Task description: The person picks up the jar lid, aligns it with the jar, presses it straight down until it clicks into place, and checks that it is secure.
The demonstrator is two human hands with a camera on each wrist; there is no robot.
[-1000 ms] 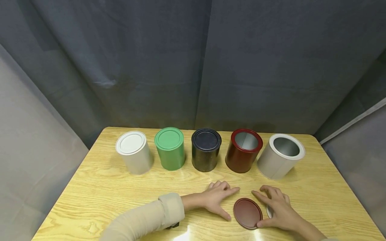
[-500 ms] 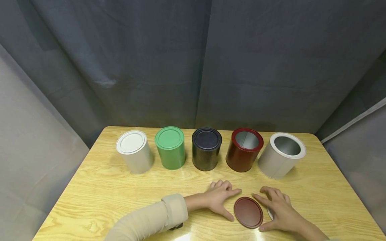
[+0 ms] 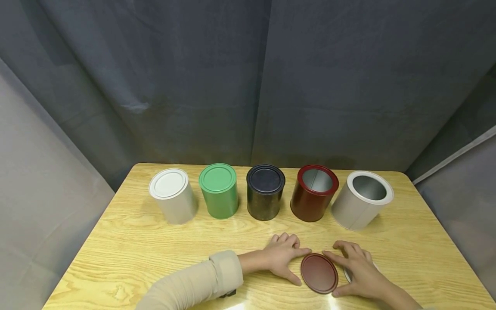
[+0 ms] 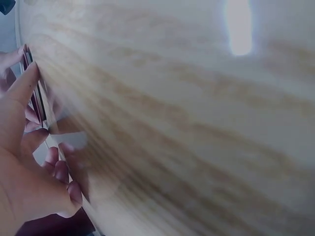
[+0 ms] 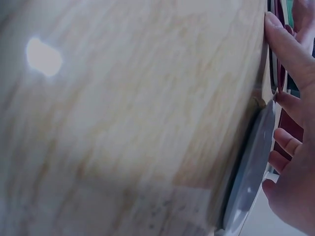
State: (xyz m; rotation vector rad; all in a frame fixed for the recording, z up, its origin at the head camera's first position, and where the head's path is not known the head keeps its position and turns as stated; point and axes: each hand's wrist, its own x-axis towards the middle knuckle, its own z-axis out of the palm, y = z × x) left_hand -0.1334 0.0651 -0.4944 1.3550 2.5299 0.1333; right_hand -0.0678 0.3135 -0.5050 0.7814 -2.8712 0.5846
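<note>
A dark red lid (image 3: 319,273) lies flat on the wooden table (image 3: 128,254) near its front edge. My left hand (image 3: 302,265) rests on the table at the lid's left rim, index finger and thumb spread along it. My right hand (image 3: 335,274) lies at the lid's right rim, its index finger and thumb touching the edge. Its palm covers most of a pale grey lid (image 5: 248,172). The right wrist view shows that grey lid tilted up under the fingers (image 5: 288,140). The left wrist view shows the fingers (image 4: 22,93) against the red lid's thin edge (image 4: 35,96).
Five cans stand in a row at the back: a white one (image 3: 172,196), a green one (image 3: 218,190) and a black one (image 3: 265,191), all lidded, then an open dark red can (image 3: 314,199) and an open pale grey can (image 3: 362,200). Grey curtains surround the table.
My left hand has edged slightly right, so its index fingertip now meets the red lid's rim. The right hand and the lid have barely moved.
</note>
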